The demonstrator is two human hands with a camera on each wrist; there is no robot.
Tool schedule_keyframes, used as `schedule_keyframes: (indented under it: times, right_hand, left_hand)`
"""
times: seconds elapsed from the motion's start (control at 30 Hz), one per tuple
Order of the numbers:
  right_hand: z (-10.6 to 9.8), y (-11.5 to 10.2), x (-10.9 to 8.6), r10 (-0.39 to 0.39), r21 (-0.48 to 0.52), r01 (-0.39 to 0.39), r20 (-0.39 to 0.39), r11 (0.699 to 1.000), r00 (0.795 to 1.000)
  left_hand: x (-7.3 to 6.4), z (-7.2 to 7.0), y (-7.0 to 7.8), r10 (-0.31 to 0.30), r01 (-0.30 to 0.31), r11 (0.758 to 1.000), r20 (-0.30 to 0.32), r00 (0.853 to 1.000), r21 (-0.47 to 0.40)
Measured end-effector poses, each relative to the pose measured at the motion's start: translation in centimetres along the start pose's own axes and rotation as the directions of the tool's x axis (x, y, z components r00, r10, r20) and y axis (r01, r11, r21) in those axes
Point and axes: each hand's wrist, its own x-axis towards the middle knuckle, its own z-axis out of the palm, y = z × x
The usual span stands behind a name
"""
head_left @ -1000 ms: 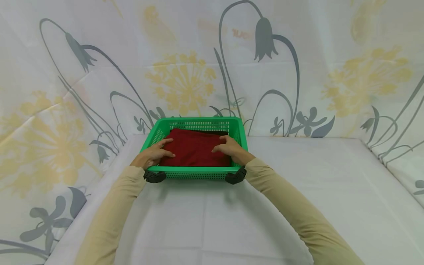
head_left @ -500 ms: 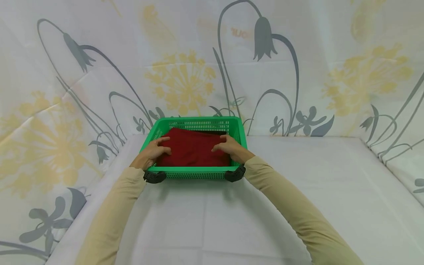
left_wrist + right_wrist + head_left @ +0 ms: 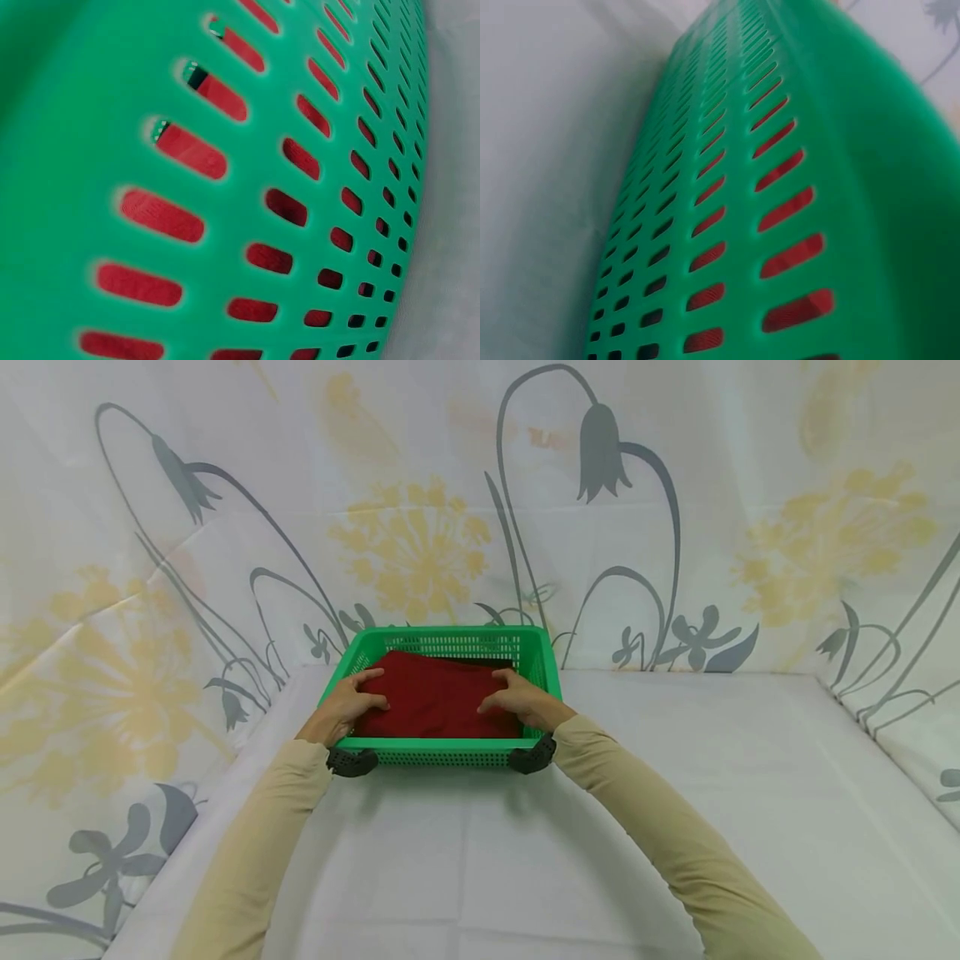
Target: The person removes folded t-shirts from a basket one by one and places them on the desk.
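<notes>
A green plastic basket (image 3: 442, 744) stands toward the back of the table, with a red folded cloth (image 3: 435, 697) spread across its inside. At the left end of the cloth, my left hand (image 3: 343, 704) reaches over the rim, thumb and index finger apart on the fabric. My right hand (image 3: 528, 700) lies on the right end in much the same way, its thumb spread from the fingers. The other fingers are hard to see. Both wrist views show only the slotted basket wall (image 3: 60, 187), with red cloth behind the slots.
Something dark (image 3: 480, 662) shows behind the cloth at the basket's back. A white sheet covers the table (image 3: 720, 760). Behind stands a flower-patterned fabric wall (image 3: 697, 543). Black wrist devices (image 3: 352, 763) hang just before the basket's front.
My left hand has shifted slightly left, and the cloth's near left part now reaches farther left in the basket. The right hand and basket stay nearly still.
</notes>
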Motion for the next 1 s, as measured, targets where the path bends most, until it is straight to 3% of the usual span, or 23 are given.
schedule_keyframes:
  times: [0.37,0.6,0.73,1.0]
  right_hand:
    - [0.0,0.1,0.3,-0.011,-0.001,0.011,0.042,1.0,0.999]
    - [0.0,0.0,0.2,-0.014,0.0,0.014,0.08,1.0,0.997]
    - [0.0,-0.1,0.2,-0.019,0.01,0.018,0.087,1.0,0.996]
    - [0.1,-0.2,0.3,-0.035,0.035,0.032,0.082,0.999,0.996]
  left_hand:
    - [-0.1,-0.3,0.1,0.028,-0.03,0.999,0.058,0.998,0.023]
    - [0.2,-0.8,-0.2,-0.021,0.018,1.0,0.174,0.985,0.023]
    - [0.6,-1.2,-0.5,-0.047,0.032,0.997,0.224,0.973,0.069]
    - [0.9,-1.2,-0.5,-0.053,0.042,0.997,0.195,0.979,0.059]
